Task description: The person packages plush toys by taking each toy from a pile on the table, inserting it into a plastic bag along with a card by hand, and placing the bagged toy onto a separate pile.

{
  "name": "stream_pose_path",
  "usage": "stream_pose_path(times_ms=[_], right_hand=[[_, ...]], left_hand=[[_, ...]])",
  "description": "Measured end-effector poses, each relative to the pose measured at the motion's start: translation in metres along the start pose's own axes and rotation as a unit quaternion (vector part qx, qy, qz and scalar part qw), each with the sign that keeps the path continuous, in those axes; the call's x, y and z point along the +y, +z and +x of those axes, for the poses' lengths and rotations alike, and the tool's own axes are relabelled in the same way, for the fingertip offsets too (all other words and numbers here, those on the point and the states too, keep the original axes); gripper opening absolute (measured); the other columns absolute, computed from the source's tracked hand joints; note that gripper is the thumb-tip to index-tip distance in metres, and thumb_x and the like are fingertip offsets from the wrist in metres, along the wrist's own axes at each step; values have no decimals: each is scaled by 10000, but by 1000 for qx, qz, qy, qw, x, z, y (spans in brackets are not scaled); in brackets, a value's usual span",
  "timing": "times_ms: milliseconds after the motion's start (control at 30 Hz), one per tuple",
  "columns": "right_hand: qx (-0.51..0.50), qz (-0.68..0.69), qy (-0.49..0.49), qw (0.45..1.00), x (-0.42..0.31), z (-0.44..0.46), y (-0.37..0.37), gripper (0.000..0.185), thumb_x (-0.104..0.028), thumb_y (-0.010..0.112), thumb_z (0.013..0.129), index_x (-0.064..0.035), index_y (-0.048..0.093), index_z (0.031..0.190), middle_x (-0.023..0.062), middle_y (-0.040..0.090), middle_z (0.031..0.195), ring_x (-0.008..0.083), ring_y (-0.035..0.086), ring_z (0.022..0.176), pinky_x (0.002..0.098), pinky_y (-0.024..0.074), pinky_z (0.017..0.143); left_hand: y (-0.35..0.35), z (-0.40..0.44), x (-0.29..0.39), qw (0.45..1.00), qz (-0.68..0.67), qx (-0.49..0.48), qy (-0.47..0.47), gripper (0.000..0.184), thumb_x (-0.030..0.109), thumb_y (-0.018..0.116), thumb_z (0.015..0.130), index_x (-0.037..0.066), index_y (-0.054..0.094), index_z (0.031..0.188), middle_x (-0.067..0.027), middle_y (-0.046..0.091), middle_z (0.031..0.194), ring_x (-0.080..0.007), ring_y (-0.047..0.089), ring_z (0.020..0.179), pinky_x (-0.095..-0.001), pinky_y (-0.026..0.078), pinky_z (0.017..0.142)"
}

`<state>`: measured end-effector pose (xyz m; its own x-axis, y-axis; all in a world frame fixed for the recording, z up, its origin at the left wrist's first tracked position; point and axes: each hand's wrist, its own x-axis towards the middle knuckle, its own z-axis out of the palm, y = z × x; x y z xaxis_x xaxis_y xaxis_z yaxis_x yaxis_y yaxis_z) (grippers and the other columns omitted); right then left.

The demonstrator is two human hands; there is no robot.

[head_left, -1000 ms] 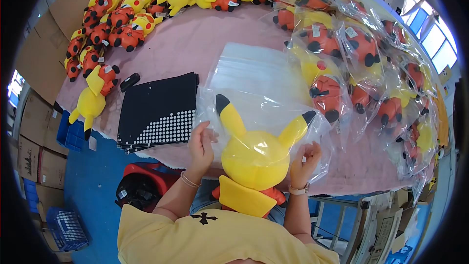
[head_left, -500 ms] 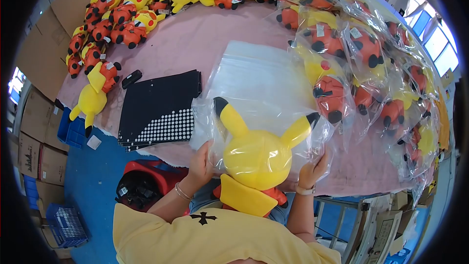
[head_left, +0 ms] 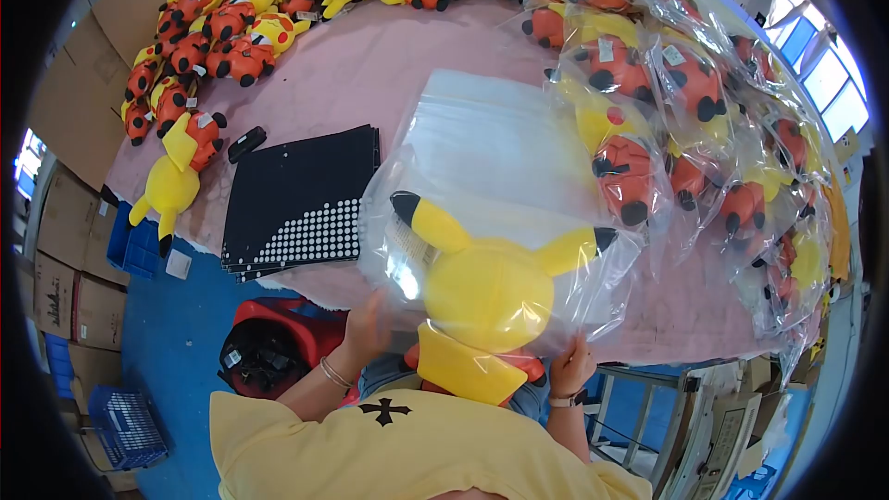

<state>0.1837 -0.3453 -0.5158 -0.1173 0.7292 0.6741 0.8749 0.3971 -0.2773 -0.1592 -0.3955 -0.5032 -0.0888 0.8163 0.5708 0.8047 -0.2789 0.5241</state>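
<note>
A yellow plush toy (head_left: 486, 292) with black-tipped ears and orange clothing faces away from me at the table's front edge. A clear plastic bag (head_left: 607, 292) covers its head and ears, while its yellow tail (head_left: 468, 366) sticks out below. My right hand (head_left: 574, 366) is closed on the bag's lower right edge. Beside the bag's lower left side is my left hand (head_left: 370, 322), smeared by motion, so its fingers cannot be made out. Behind the toy lies a stack of flat clear bags (head_left: 482, 120).
Black sheets with white dots (head_left: 306, 194) lie left of the bags, near a small black object (head_left: 246, 143). Unbagged plush toys (head_left: 245, 56) line the far left; bagged ones (head_left: 625, 176) crowd the right. Below the pink-covered table (head_left: 361, 65) is a red container (head_left: 306, 333).
Both hands have moved down toward me along the bag's sides. The bag has come lower over the toy's head, and the ears are bent farther outward.
</note>
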Motion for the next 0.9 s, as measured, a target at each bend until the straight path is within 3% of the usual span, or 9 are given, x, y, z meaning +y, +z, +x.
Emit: stream_pose_path(times_ms=[200, 333, 533, 633, 900], right_hand=[[-36, 73, -10, 997, -18, -23, -24, 373, 46, 544, 757, 10, 530, 1128, 116, 590, 712, 274, 498, 513, 335, 408, 476], [-49, 105, 40, 992, -26, -46, -37, 367, 40, 529, 747, 5, 531, 1112, 117, 579, 695, 282, 498, 512, 348, 406, 475], [-114, 105, 120, 981, -21, -103, -42, 353, -15, 561, 722, -12, 539, 1074, 119, 563, 686, 289, 488, 500, 354, 397, 466], [-167, 95, 155, 969, -17, -132, -40, 348, -43, 578, 709, -21, 542, 1055, 120, 555, 681, 292, 483, 494, 356, 392, 462], [-304, 104, 93, 942, -5, -118, -37, 307, -89, 626, 671, -28, 533, 957, 115, 538, 709, 292, 466, 478, 365, 376, 445]], left_hand=[[-19, -16, 21, 989, -28, -101, -102, 378, 12, 482, 801, 3, 473, 1179, -163, 611, 795, -313, 544, 561, -344, 419, 506], [-38, -33, 37, 936, -108, -198, -270, 393, 50, 502, 806, 24, 460, 1196, -162, 614, 767, -334, 549, 550, -364, 409, 495], [-35, -77, 39, 953, -37, -199, -227, 424, 62, 516, 811, 56, 443, 1229, -156, 610, 726, -340, 550, 536, -371, 404, 487], [-34, -89, 36, 913, 5, -316, -257, 419, 68, 542, 806, 75, 461, 1217, -149, 612, 762, -328, 555, 569, -364, 414, 516], [-34, -101, 24, 897, -85, -394, -183, 435, 98, 594, 792, 109, 490, 1214, -112, 597, 879, -288, 571, 733, -326, 434, 622]])
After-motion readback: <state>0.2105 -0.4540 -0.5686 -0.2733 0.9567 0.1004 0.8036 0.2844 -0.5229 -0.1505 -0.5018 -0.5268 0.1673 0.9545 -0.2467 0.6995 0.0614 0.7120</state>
